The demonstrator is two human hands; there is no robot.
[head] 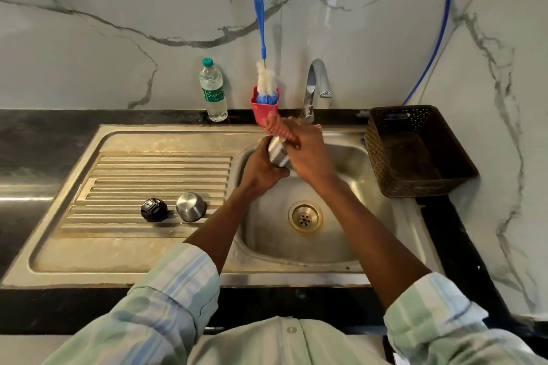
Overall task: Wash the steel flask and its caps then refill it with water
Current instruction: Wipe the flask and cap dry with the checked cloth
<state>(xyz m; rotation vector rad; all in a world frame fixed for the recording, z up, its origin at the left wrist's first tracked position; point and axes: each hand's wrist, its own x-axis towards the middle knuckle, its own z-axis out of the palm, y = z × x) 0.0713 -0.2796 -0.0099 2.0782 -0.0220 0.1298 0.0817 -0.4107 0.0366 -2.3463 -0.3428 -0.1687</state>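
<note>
Person is standing at the sink (350, 249), holding the steel flask (278, 152) tilted over the basin, just below the tap (315, 89). Left hand (261, 170) is wrapping round the flask's lower body; right hand (308, 154) is gripping a reddish scrubber (277, 129) and pressing it against the flask's upper part. No water stream is showing from the tap.

Flask is looking rigid and smooth, probably slippery once wet and soapy, moderately light if empty; mid-body wrap seems the safest hold, as the polished wall is offering no ridges. Scrubber is looking soft and pliable.

Black cap (154, 209) and steel cap (190, 206) are sitting side by side, apart, on the ribbed drainboard (133, 169), not yet being washed.

Room: basin is giving open space below the hands; tap spout is crowding close behind, red brush holder (262, 111) just beside it, brown basket (415, 154) on the tabletop (35, 139) hugging the sink's right rim.
</note>
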